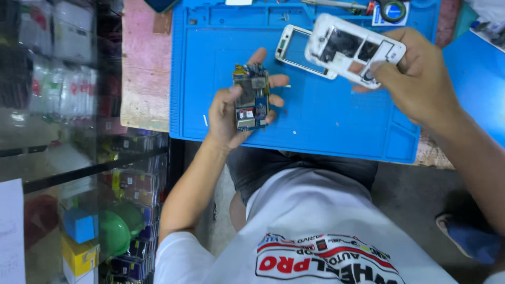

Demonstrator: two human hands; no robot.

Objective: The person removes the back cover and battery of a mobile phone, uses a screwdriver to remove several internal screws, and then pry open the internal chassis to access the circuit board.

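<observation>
While person sits at tabletop point(144, 89), left hand point(231, 113) cradles circuit board point(251, 97) upright above blue mat point(326, 121), fingers point(276, 81) wrapped round its edges, thumb across face. Further out, right hand point(421, 79) pinches white phone housing point(355, 50) by its corner, lifted clear of mat. White phone frame point(294, 50) lies flat just beyond, partly under housing. Tweezers point(331, 4), tape roll point(392, 9) at mat's far edge.
</observation>
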